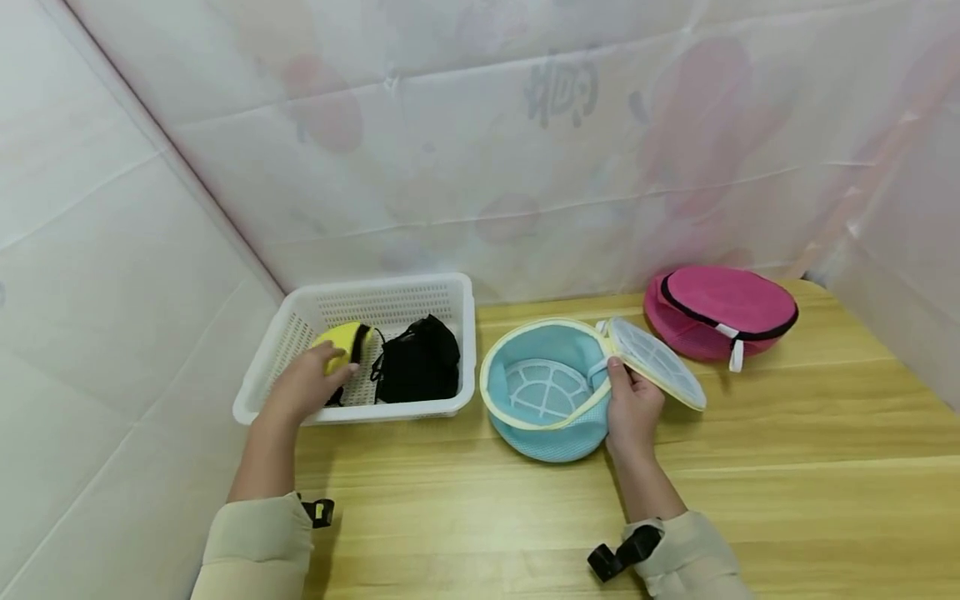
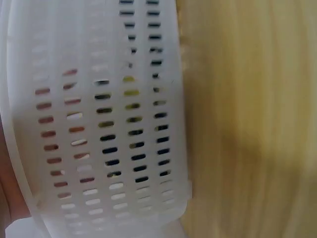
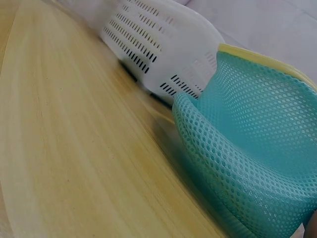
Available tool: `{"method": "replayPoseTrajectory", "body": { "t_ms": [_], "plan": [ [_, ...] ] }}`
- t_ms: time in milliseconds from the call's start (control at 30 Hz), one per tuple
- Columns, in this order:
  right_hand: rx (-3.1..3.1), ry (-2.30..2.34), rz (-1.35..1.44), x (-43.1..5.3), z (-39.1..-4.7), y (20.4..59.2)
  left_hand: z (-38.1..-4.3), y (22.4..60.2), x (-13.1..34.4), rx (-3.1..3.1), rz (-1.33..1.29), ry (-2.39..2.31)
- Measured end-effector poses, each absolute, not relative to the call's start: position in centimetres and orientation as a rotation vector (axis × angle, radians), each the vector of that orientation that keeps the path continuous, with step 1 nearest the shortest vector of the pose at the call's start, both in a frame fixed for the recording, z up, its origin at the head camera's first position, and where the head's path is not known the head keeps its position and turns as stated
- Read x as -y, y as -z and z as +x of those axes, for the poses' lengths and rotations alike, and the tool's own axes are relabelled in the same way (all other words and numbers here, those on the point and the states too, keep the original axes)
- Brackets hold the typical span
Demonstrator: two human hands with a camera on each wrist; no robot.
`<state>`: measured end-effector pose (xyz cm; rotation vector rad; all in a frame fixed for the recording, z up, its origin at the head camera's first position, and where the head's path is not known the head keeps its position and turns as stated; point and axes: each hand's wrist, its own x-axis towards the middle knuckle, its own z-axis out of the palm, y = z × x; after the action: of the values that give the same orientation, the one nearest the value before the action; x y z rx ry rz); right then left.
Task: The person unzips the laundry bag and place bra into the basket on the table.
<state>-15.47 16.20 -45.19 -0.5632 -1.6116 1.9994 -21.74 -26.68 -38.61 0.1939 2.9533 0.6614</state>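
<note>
My left hand reaches into a white perforated basket, its fingers and thumb pinching a yellow cloth piece with a black band. Beside that lies a black cloth item with thin straps. In the left wrist view the basket wall covers most of this hand. My right hand grips the rim of a blue mesh laundry bag at its hinge side, thumb on top. The bag stands upright with its round mesh lid folded back to the right; inside, its ribbed white bottom shows.
A pink mesh laundry bag, zipped with a black edge and white pull tab, sits at the back right. The wooden table meets patterned sheeting at the back and a white panel on the left.
</note>
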Motion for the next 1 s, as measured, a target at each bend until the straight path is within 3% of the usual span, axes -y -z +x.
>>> {"method": "replayPoseTrajectory", "body": {
  "t_ms": [333, 600, 867, 1000],
  "plan": [
    [1.63, -2.066, -0.646, -16.8, -15.9, 45.4, -20.8, 38.5, 25.2, -2.818, 0.28, -0.755],
    [1.495, -2.181, -0.577, -17.6, -18.6, 44.9, -17.3, 37.0, 22.2, -3.101, 0.343, -0.988],
    [1.158, -2.539, -0.445, -18.7, -21.7, 44.9, -14.6, 38.3, 17.3, -3.253, 0.839, -1.185],
    [1.284, -2.709, -0.452, -19.0, -22.7, 45.7, -14.3, 38.6, 15.3, -3.221, 1.014, -1.233]
  ]
}}
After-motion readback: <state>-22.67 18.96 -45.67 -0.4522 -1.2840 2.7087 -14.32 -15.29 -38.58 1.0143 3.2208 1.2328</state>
